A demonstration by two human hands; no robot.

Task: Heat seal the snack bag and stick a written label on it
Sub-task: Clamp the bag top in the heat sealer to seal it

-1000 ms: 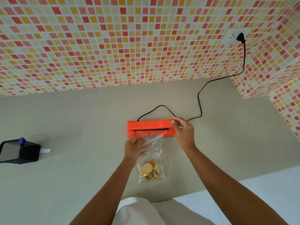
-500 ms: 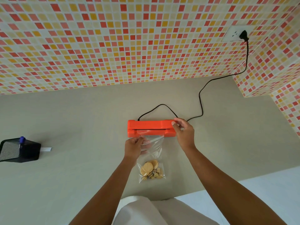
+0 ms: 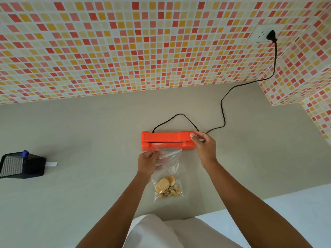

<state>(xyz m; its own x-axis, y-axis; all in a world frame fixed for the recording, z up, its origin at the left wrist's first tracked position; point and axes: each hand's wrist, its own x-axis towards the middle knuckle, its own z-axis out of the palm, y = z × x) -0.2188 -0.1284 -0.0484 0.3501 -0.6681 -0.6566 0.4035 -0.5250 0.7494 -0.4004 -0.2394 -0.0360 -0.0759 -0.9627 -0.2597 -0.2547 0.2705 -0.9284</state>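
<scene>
An orange heat sealer (image 3: 167, 140) lies across the middle of the grey counter, its lid raised a little. A clear snack bag (image 3: 168, 183) with biscuits and small bits at its bottom lies in front of it, its top edge inside the sealer's slot. My left hand (image 3: 149, 162) pinches the bag's upper left part. My right hand (image 3: 203, 146) grips the right end of the sealer's lid with thumb and fingers.
The sealer's black cord (image 3: 222, 111) loops behind it and runs up to a wall socket (image 3: 261, 34) at the upper right. A black mesh pen holder (image 3: 21, 165) with a blue pen stands at the left, a white label strip (image 3: 52, 164) beside it. Tiled walls bound the back and right.
The sealer's lid has lifted slightly, so more of the bag's top shows in the slot. Both hands stay in the same places.
</scene>
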